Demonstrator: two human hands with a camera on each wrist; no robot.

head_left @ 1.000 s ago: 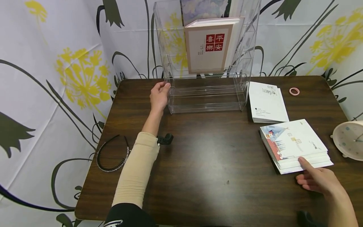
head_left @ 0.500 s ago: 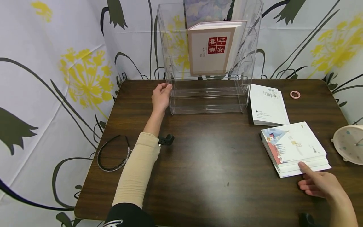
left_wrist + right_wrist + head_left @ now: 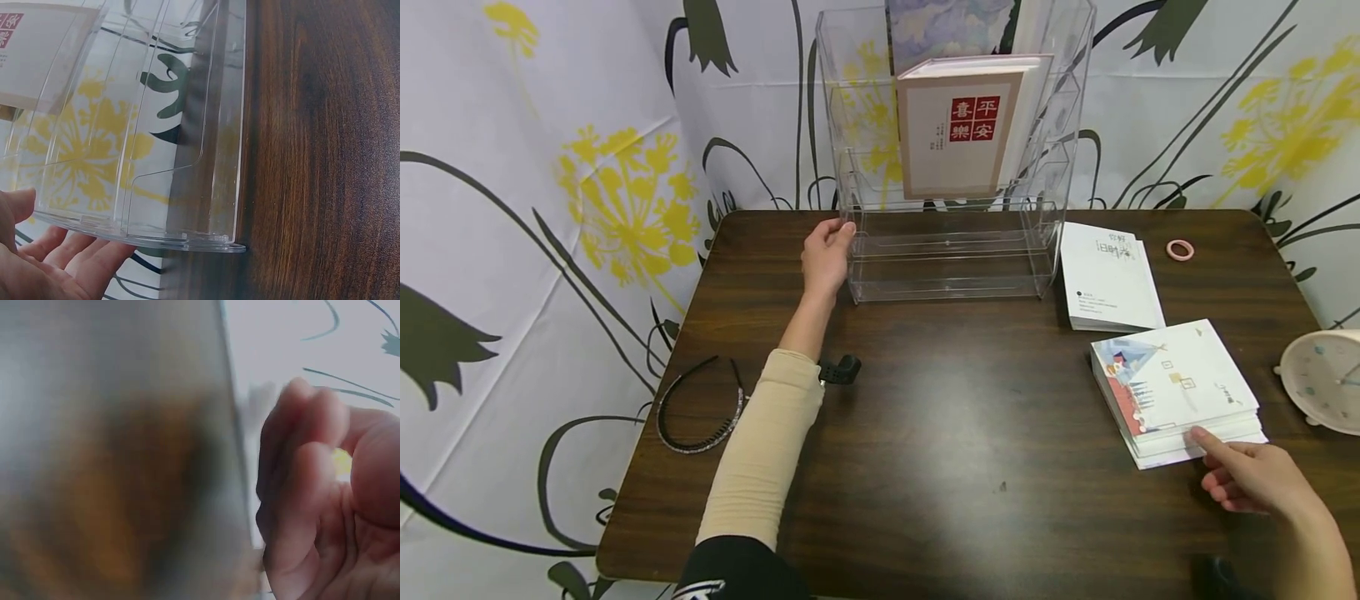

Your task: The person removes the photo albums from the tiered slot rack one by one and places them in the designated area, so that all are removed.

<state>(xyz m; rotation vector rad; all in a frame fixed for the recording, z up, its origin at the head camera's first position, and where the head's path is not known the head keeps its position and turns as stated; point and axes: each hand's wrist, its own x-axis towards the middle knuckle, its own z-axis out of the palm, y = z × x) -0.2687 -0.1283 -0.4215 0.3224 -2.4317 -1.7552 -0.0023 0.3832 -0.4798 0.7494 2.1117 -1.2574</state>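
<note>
My left hand (image 3: 824,254) grips the left side panel of a clear acrylic book rack (image 3: 943,289). In the left wrist view the thumb lies on one side of the panel (image 3: 147,240) and the fingers on the other. A beige hardcover book (image 3: 955,137) with red squares stands in the rack. On the right, my right hand (image 3: 1255,471) holds the near edge of a stack of white paperback books (image 3: 1195,379), thumb on the edge and the other fingers curled below. The right wrist view shows those curled fingers (image 3: 300,481) up close; the table side is blurred.
Another pair of white books (image 3: 1108,279) lies beside the rack, behind the stack. A pink ring (image 3: 1180,250) lies at the back right, and a round clock (image 3: 1326,379) at the right edge. A black headband (image 3: 696,417) lies left of my sleeve (image 3: 767,442).
The lower books of the stack have shifted slightly left under the right hand, so they line up more closely with the top book. The left hand keeps its place on the rack.
</note>
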